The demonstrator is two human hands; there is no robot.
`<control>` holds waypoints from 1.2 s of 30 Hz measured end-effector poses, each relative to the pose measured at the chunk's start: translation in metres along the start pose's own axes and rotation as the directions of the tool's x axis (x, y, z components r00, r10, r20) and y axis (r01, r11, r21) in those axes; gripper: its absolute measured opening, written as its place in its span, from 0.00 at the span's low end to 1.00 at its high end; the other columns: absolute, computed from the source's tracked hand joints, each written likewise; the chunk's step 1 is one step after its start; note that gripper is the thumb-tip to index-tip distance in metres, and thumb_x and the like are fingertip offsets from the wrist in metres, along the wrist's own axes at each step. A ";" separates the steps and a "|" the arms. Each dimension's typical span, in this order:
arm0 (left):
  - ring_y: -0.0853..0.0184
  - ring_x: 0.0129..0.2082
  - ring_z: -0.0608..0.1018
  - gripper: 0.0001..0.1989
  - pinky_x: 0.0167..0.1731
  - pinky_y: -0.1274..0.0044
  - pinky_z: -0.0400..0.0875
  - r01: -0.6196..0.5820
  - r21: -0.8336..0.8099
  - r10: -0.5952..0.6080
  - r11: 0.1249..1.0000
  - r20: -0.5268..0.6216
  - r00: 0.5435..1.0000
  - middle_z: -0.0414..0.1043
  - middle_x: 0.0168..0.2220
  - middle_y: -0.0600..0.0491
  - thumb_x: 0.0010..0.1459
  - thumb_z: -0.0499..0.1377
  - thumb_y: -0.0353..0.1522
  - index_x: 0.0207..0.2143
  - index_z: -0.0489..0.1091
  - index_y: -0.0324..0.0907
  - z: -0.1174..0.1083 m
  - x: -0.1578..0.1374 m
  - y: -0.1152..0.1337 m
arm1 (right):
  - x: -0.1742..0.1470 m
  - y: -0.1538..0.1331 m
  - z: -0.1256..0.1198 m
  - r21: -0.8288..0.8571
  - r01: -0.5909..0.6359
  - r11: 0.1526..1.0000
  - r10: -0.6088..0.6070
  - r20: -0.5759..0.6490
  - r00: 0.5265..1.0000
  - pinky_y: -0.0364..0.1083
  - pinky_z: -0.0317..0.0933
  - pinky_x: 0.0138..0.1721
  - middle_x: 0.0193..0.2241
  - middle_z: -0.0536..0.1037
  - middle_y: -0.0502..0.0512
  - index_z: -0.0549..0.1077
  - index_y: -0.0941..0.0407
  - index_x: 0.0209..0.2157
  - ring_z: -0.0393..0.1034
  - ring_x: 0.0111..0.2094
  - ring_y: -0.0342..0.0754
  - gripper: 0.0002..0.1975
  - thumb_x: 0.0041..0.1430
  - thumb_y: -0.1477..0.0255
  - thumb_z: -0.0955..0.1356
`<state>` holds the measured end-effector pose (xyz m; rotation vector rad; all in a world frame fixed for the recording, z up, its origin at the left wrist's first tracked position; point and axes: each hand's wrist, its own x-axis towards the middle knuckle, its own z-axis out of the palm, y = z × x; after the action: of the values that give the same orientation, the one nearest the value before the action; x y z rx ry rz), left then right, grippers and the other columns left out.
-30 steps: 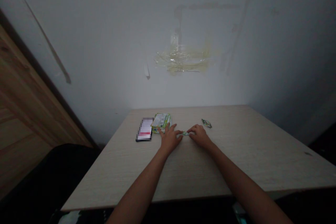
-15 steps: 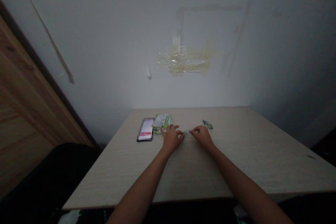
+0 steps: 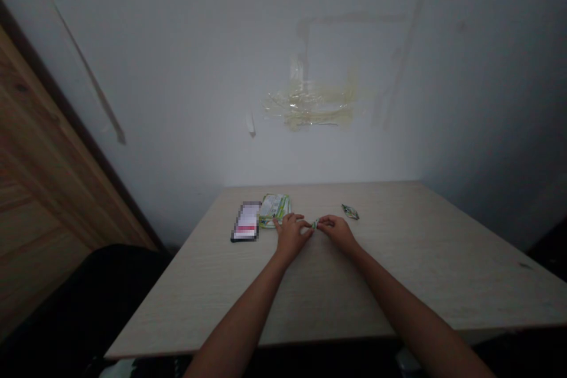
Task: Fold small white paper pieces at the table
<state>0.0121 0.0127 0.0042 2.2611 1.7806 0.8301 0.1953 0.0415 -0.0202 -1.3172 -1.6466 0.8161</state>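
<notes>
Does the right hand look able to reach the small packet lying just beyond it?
Probably yes: nothing visible stands between the right hand and the small packet, though that hand seems to be pinching a tiny green-and-white piece.

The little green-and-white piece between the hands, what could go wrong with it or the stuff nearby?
The little green-and-white piece is pinched by just the fingertips of the left hand and right hand, so it might slip or tear. The left hand's spread fingers are right by the larger packet, so they could nudge it, perhaps against the phone beside it.
</notes>
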 end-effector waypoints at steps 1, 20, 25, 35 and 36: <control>0.55 0.60 0.63 0.10 0.61 0.45 0.32 -0.002 -0.010 0.002 1.000 -0.004 1.000 0.71 0.53 0.54 0.56 0.61 0.43 0.39 0.77 0.55 0.000 0.000 0.000 | 0.000 0.000 0.001 0.024 0.002 1.000 -0.002 0.004 1.000 0.49 0.68 0.43 0.34 0.82 0.56 0.77 0.56 0.35 0.77 0.37 0.51 0.14 0.50 0.62 0.70; 0.55 0.58 0.66 0.09 0.62 0.44 0.32 0.048 -0.037 -0.048 0.998 -0.011 0.999 0.72 0.53 0.54 0.57 0.61 0.44 0.36 0.79 0.56 0.002 0.002 0.005 | 0.000 -0.002 0.001 -0.027 0.052 0.998 -0.051 0.028 0.998 0.50 0.68 0.45 0.34 0.83 0.56 0.80 0.54 0.35 0.77 0.38 0.53 0.14 0.52 0.61 0.69; 0.55 0.58 0.65 0.09 0.62 0.45 0.31 0.045 -0.048 -0.046 0.998 -0.025 0.999 0.73 0.52 0.54 0.56 0.61 0.44 0.36 0.79 0.55 0.003 0.002 0.004 | -0.001 -0.004 0.001 -0.046 0.064 0.997 -0.063 0.025 0.998 0.50 0.68 0.45 0.34 0.83 0.56 0.80 0.55 0.36 0.77 0.38 0.53 0.14 0.53 0.61 0.69; 0.54 0.58 0.65 0.09 0.60 0.44 0.29 0.050 -0.073 -0.052 0.996 -0.025 0.998 0.73 0.52 0.54 0.55 0.62 0.43 0.34 0.79 0.54 0.003 0.004 0.002 | -0.001 -0.004 -0.001 -0.046 0.090 0.995 -0.088 0.032 0.996 0.49 0.66 0.43 0.33 0.82 0.56 0.80 0.56 0.35 0.77 0.37 0.53 0.14 0.53 0.62 0.68; 0.54 0.58 0.65 0.09 0.60 0.44 0.29 0.053 -0.072 -0.055 0.996 -0.021 0.998 0.72 0.52 0.54 0.55 0.62 0.43 0.34 0.79 0.54 0.003 0.004 0.002 | -0.001 -0.005 -0.002 -0.054 0.090 0.994 -0.089 0.034 0.995 0.49 0.66 0.43 0.33 0.82 0.57 0.80 0.56 0.35 0.77 0.37 0.53 0.14 0.53 0.62 0.68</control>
<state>0.0156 0.0163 0.0041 2.1578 1.7837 0.8983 0.1951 0.0390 -0.0151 -1.2642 -1.7512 0.7462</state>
